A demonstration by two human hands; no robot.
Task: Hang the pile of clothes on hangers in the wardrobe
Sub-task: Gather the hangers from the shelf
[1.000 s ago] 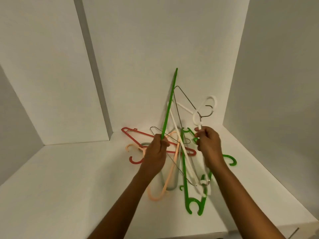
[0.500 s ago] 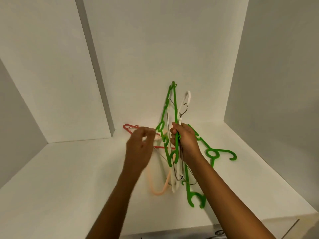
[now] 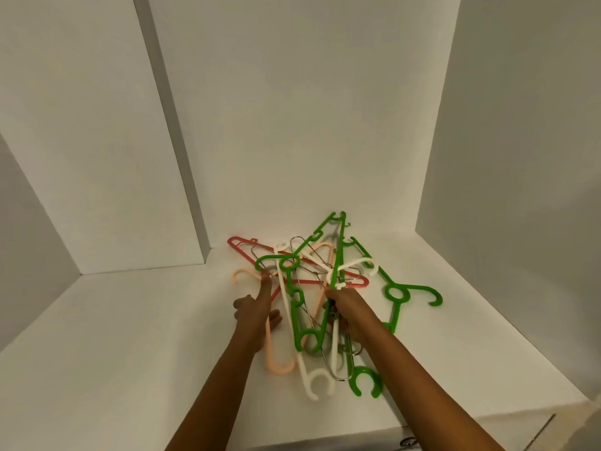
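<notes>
A tangle of hangers lies on the white wardrobe shelf point(image 3: 130, 336): green hangers point(image 3: 297, 307), a red hanger point(image 3: 242, 247), a peach hanger point(image 3: 276, 359), a white hanger point(image 3: 312, 379) and wire hangers point(image 3: 312, 265). My right hand point(image 3: 349, 312) grips a bunch of them, a green one and a wire one among them, near the middle of the pile. My left hand point(image 3: 257, 309) reaches out with fingers extended; its fingertips touch the left side of the pile by the peach hook point(image 3: 239, 275). No clothes are in view.
White walls close the shelf in at the back point(image 3: 292, 125), left and right. A vertical divider panel point(image 3: 175, 157) stands at the back left. The shelf's front edge point(image 3: 422, 431) runs just below my forearms, with a dark gap beneath.
My right hand has lowered the bunch of hangers from upright down onto the pile. My left hand has let go of the green hanger, opened and moved to the pile's left side.
</notes>
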